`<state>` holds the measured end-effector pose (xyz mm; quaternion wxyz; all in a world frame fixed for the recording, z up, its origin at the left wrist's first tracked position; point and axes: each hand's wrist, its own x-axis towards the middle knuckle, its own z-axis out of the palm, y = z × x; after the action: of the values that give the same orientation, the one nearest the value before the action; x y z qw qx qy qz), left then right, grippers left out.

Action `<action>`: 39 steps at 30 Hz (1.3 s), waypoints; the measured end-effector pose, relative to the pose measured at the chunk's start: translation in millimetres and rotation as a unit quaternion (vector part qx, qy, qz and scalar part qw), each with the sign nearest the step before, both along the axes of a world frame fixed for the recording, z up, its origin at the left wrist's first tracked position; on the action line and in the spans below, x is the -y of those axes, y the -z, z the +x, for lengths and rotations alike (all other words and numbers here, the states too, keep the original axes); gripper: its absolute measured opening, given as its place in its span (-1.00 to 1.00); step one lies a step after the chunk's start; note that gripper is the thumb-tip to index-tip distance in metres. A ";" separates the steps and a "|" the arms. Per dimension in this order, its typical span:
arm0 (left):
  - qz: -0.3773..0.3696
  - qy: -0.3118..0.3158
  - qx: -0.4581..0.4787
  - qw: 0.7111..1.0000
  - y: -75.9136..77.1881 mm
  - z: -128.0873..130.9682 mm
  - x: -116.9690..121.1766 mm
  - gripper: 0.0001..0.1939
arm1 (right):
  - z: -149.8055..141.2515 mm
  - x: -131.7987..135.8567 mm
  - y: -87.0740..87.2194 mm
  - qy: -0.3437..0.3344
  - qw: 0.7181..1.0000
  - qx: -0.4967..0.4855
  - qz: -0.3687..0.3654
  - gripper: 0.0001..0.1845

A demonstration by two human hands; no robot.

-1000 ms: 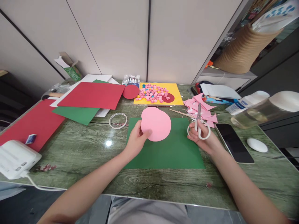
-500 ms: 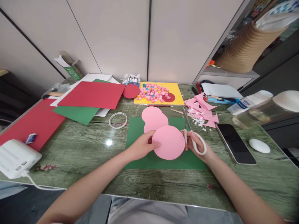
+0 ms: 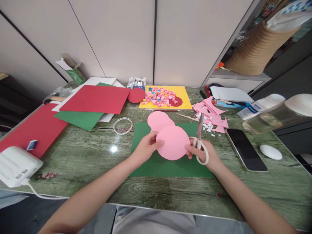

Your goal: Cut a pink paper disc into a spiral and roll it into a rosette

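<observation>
My left hand (image 3: 144,149) pinches the left edge of a pink paper circle (image 3: 173,143), held just above a green paper sheet (image 3: 168,165). On the circle's right edge rest the fingertips of my right hand (image 3: 203,155), which grips white-handled scissors (image 3: 200,143) with the blades pointing up and away. More pink circles (image 3: 158,119) lie stacked on the far part of the green sheet, partly behind the held one.
Pink paper scraps (image 3: 211,113) lie right of the sheet, a phone (image 3: 245,149) and a white mouse (image 3: 270,151) farther right. A tape roll (image 3: 123,125) lies left. Red paper (image 3: 97,99), a yellow sheet with pink bits (image 3: 165,97) and a white device (image 3: 17,165) also sit on the table.
My left hand lifted one pink circle off the stack and drew it toward me. My right hand with the scissors came in from the right and met the circle's right edge.
</observation>
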<state>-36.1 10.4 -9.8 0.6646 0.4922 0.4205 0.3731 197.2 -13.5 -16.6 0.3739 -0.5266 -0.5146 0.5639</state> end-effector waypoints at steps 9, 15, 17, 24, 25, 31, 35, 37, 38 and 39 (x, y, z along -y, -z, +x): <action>0.071 -0.149 0.012 0.986 1.8 0.4 -1.6 -0.76 | 9.2 -2.1 6.9 -0.046 0.999 0.012 0.012 -0.53; 0.092 -0.205 0.049 0.973 3.1 -2.9 -3.1 -0.74 | 0.5 4.4 -1.7 -0.114 0.992 0.041 -0.015 -0.48; 0.094 -0.212 0.053 0.971 2.3 -2.6 -1.9 -0.75 | -1.7 6.3 -1.9 -0.116 0.992 0.055 -0.017 -0.48; 0.124 -0.242 0.060 0.960 1.0 -1.3 0.4 -0.76 | -3.9 9.1 -3.8 -0.114 0.990 0.077 -0.014 -0.46; 0.126 -0.245 0.061 0.959 1.2 -1.5 0.4 -0.76 | -4.5 9.5 -4.8 -0.115 0.990 0.078 -0.014 -0.46; 0.133 -0.246 0.057 0.958 3.4 -0.4 1.6 -0.75 | -7.9 11.8 -6.2 -0.123 0.989 0.079 -0.017 -0.51; 0.128 -0.234 0.049 0.963 4.1 1.6 3.3 -0.71 | -8.3 11.9 -4.8 -0.112 0.990 0.081 -0.017 -0.53; 0.114 -0.215 0.045 0.969 3.9 2.8 4.5 -0.67 | -8.2 11.3 -5.2 -0.104 0.991 0.083 -0.018 -0.53; 0.106 -0.202 0.042 0.973 3.7 3.4 5.2 -0.65 | -8.0 10.9 -5.7 -0.100 0.991 0.085 -0.019 -0.53; 0.098 -0.190 0.038 0.976 3.4 4.0 6.0 -0.63 | -7.8 10.5 -6.2 -0.097 0.991 0.088 -0.020 -0.53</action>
<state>-32.1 4.3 -13.2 0.5458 0.4512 0.4423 0.5504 189.5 -24.0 -10.3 0.2600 -0.5289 -0.5826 0.5596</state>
